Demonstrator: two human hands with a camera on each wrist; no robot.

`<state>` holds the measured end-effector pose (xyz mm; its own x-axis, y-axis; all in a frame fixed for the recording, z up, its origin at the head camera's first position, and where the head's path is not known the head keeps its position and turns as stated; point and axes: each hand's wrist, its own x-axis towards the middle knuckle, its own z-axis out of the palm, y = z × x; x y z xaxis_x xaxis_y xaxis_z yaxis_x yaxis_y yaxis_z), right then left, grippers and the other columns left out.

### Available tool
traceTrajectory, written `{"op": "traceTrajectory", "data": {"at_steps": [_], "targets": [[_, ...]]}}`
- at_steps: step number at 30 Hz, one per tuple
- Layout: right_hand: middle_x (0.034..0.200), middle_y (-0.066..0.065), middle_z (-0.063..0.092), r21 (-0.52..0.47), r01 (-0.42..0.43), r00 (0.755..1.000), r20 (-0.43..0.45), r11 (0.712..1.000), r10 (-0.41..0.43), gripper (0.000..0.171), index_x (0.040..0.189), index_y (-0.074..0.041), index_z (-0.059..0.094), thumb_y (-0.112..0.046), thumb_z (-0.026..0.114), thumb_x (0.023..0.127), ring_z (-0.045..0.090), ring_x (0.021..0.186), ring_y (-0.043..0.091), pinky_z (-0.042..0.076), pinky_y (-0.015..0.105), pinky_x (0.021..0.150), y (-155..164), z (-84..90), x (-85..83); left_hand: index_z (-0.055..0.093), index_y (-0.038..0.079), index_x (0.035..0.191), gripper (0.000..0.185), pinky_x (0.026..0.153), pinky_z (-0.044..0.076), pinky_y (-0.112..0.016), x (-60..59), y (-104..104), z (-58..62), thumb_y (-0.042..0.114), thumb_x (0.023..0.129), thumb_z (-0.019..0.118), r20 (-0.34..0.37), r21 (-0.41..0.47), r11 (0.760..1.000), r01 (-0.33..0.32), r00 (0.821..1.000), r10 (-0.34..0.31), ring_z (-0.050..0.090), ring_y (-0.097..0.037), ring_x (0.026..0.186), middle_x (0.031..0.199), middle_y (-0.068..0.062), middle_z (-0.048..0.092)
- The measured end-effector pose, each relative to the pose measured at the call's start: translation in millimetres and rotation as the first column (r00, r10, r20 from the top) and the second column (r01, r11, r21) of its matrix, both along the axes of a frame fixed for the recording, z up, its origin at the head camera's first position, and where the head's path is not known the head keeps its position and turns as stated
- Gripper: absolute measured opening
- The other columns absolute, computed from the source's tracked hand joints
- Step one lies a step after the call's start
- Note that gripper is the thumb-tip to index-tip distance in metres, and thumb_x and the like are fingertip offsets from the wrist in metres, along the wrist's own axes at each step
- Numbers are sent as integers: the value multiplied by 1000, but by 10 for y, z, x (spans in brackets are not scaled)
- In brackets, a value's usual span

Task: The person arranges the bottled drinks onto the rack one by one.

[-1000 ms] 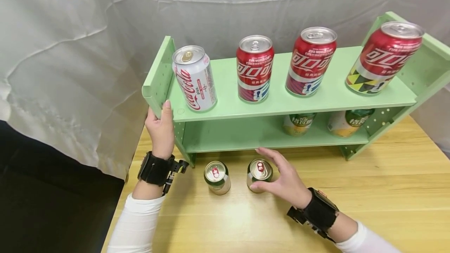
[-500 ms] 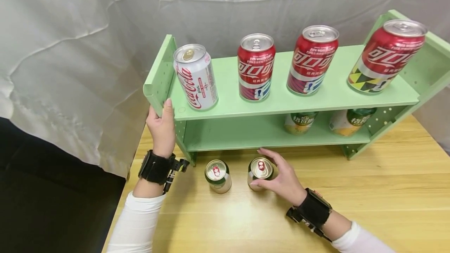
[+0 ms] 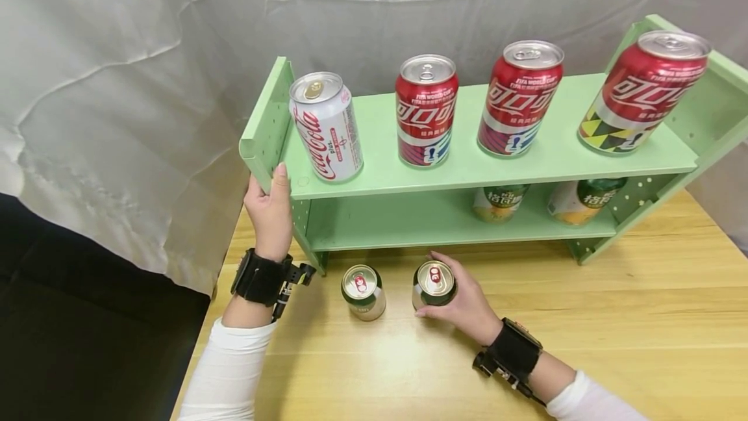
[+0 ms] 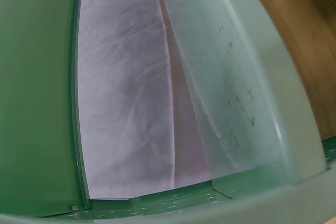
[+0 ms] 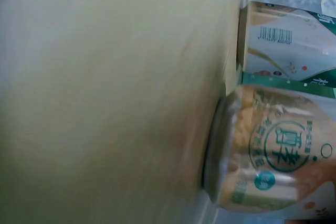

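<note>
The right hand [image 3: 461,304] curls its fingers round a green can [image 3: 434,284] before the shelf [image 3: 467,167] — the left hand [image 3: 267,210] grips the shelf's end panel.

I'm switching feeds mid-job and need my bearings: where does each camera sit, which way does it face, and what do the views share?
Head: worn on the head, looking forward and down at the green shelf; both forearms show, the left hand gripping the shelf's end panel, the right hand round a green-topped can.
Left wrist: close against the shelf, facing along its panels; no hand shows.
Right wrist: low over the table, facing the held can; no hand shows.
Shared: head and right wrist both show that can; head and left wrist, the shelf.
</note>
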<state>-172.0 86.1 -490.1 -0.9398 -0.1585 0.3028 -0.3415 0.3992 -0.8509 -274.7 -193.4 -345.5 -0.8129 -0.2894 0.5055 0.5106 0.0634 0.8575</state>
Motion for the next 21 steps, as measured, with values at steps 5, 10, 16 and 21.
{"op": "traceTrajectory", "data": {"at_steps": [5,10,16,21], "targets": [[123,19,58,22,15,999,28,1000,-15,104,136,0,39,-17,93,49,58,109,30,49,46,93,-16,-45,-7,51,6,134,39,97,46,-24,7,5,2,13,96,53,24,-10,1000,-18,1000,18,53,-10,103,135,-11,54],[122,18,59,-8,45,995,91,999,-44,97,131,3,42,-19,93,51,58,109,30,48,45,95,-23,-67,-4,51,4,134,39,106,40,-30,-3,6,2,11,96,53,13,2,1000,-10,1000,10,51,-15,116,136,-12,53],[118,17,61,-26,96,986,136,995,-92,90,128,3,45,-19,92,54,60,106,28,50,43,93,-41,-79,13,50,5,134,39,105,40,-31,-14,8,-13,12,96,52,13,3,1000,-10,1000,10,51,-16,118,136,-11,54],[116,17,62,-16,113,985,132,993,-110,88,126,3,47,-18,92,54,61,104,28,51,43,91,-52,-71,11,50,6,135,39,101,45,-30,1,-2,-18,15,96,53,33,3,1000,-17,999,17,54,-17,117,133,-10,56]]}}
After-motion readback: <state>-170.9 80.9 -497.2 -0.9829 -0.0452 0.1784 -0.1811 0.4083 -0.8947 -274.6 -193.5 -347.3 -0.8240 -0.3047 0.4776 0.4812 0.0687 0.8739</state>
